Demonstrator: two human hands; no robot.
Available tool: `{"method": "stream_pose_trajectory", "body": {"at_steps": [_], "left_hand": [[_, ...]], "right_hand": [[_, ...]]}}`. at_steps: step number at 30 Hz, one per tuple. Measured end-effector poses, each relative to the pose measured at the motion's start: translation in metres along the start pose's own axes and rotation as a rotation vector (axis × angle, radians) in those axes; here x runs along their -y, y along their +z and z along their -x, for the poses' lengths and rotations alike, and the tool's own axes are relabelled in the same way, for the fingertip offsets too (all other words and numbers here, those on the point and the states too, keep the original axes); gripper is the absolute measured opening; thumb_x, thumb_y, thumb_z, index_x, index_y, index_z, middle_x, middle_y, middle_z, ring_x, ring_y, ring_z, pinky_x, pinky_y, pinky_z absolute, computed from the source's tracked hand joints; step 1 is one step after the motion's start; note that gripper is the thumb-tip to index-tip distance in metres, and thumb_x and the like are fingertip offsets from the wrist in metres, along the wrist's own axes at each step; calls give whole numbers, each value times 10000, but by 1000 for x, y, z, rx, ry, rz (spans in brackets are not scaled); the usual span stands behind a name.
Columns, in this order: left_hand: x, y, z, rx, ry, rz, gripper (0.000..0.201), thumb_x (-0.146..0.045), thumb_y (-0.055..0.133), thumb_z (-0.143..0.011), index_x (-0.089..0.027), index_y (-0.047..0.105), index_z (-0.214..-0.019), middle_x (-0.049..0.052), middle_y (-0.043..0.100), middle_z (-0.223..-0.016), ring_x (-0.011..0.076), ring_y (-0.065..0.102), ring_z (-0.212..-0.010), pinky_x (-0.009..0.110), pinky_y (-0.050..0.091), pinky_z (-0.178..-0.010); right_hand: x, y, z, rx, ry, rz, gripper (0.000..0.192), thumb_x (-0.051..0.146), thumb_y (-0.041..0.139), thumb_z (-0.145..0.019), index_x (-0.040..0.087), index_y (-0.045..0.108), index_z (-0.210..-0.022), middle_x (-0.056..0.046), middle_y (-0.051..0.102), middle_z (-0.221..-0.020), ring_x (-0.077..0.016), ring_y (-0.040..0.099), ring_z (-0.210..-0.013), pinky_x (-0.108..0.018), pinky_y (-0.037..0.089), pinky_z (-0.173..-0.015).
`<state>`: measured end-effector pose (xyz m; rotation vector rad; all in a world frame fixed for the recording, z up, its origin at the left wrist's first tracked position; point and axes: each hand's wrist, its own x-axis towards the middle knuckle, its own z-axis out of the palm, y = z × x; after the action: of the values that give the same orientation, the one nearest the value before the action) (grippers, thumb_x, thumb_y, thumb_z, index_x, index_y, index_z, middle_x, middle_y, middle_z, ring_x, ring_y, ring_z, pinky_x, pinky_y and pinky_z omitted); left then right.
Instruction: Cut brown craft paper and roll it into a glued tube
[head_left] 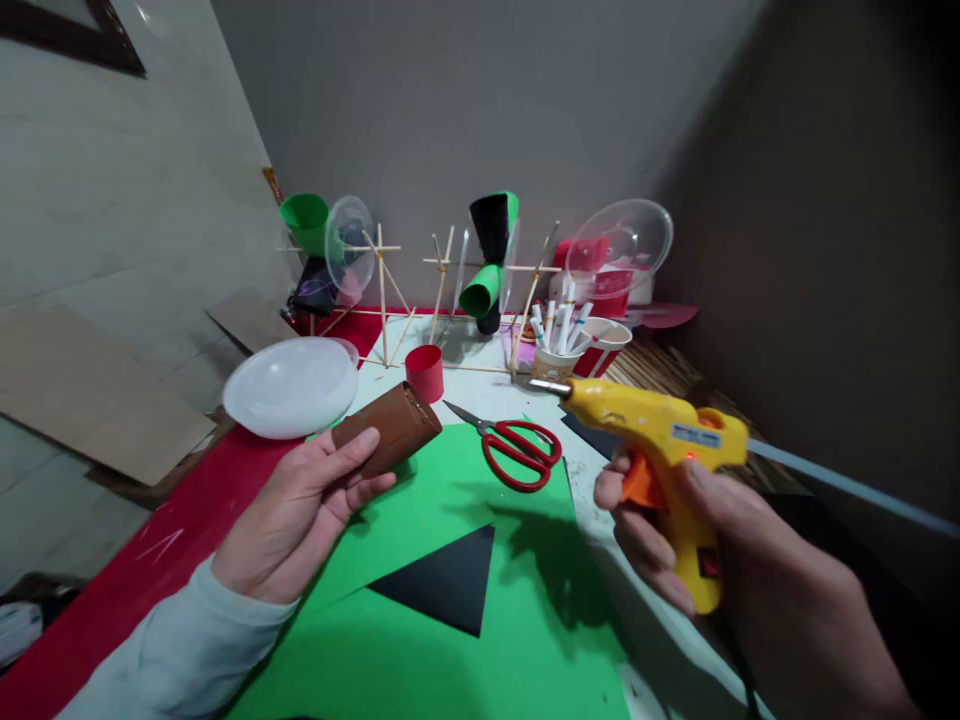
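Up close, the left hand [300,515] curls its fingers and thumb around a brown paper tube [388,428], gripping its near end so the tube lies tilted with its open far end pointing up and to the right; the right hand [720,550] is wrapped tight around the grip of a yellow glue gun [660,435], one finger resting on the orange trigger, the metal nozzle aimed left toward the tube but well apart from it; a clear glue stick juts out of the gun's back end to the right. Beneath both hands lies a green paper sheet [450,640], with a black paper triangle [446,585] on it between the wrists; red-handled scissors [517,450] rest shut on the sheet's far edge, between tube and gun. Just beyond the tube stands a small red cup [425,372]; to its left a white plastic bowl [291,387] lies upside down. Farther off, a frame of thin wooden sticks [442,290] carries green and black paper cones; to the right a paper cup of marker pens [556,345] stands near a clear plastic bowl [622,240] tipped on its side; a red sheet [150,560] covers the left of the table.
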<state>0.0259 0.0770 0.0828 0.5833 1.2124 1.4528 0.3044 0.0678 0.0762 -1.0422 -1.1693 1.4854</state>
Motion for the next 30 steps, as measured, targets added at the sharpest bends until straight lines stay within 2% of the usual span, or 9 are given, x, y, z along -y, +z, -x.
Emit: {"method": "stream_pose_trajectory", "body": {"at_steps": [3,6,11,16,18,23,27,29,30], "left_hand": [[4,-4,-4,19,-6,32,169,-2,654,-860,-113,761,-927,68,764,-998,93,688,-667,183,629,-571],[4,-4,-3,59,-11,35,184,1,643,-871,-119,763,-942,78,768,-1023,98,698,-695,190,631,-579],[-1,-1,7,100,-12,33,207,7,632,-873,-138,764,-936,76,773,-994,109,694,-709,198,631,-560],[-6,2,18,165,-34,4,208,4,605,-884,-119,770,-919,111,765,-1063,114,682,-714,201,626,-543],[-7,3,20,180,-45,2,224,16,594,-883,-113,773,-921,120,766,-1062,113,679,-705,197,622,-532],[-6,5,22,228,-61,12,273,47,577,-873,-120,780,-948,116,773,-1034,120,695,-722,187,623,-527],[-6,7,23,277,-82,22,266,37,582,-878,-129,778,-950,104,773,-1030,121,700,-730,179,623,-523],[-5,7,24,300,-88,16,261,28,577,-886,-129,774,-956,103,769,-1037,123,696,-729,183,625,-519],[-5,7,24,307,-90,11,259,24,576,-887,-129,772,-959,102,766,-1042,123,692,-728,187,628,-521]], "right_hand": [[5,0,-6,-49,68,-305,333,474,625,-919,164,744,-905,-38,653,-722,-69,529,-494,-137,495,-471],[0,-7,-5,-104,108,-368,323,467,717,-849,150,734,-905,-83,722,-817,-110,601,-569,-166,544,-511],[-18,-27,5,-152,251,-268,351,495,708,-851,145,736,-865,-93,745,-681,-104,590,-469,-150,501,-441],[-34,-52,12,-46,383,-109,559,615,595,-897,106,753,-732,-131,751,-648,-78,553,-405,-142,440,-402],[-35,-56,15,-29,411,-36,630,662,549,-900,103,758,-698,-126,745,-652,-95,578,-439,-165,459,-422],[-25,-53,23,-109,371,137,652,705,449,-921,167,730,-683,-114,741,-655,-140,626,-536,-212,498,-506],[-18,-58,21,-82,322,338,624,705,389,-934,214,703,-713,-95,716,-609,-164,600,-522,-248,474,-489],[-16,-65,17,-61,225,521,606,718,395,-921,235,685,-698,-87,704,-603,-184,601,-525,-280,487,-491],[-16,-69,14,-79,123,647,598,723,411,-911,244,667,-662,-82,693,-597,-190,600,-523,-292,496,-492]]}}
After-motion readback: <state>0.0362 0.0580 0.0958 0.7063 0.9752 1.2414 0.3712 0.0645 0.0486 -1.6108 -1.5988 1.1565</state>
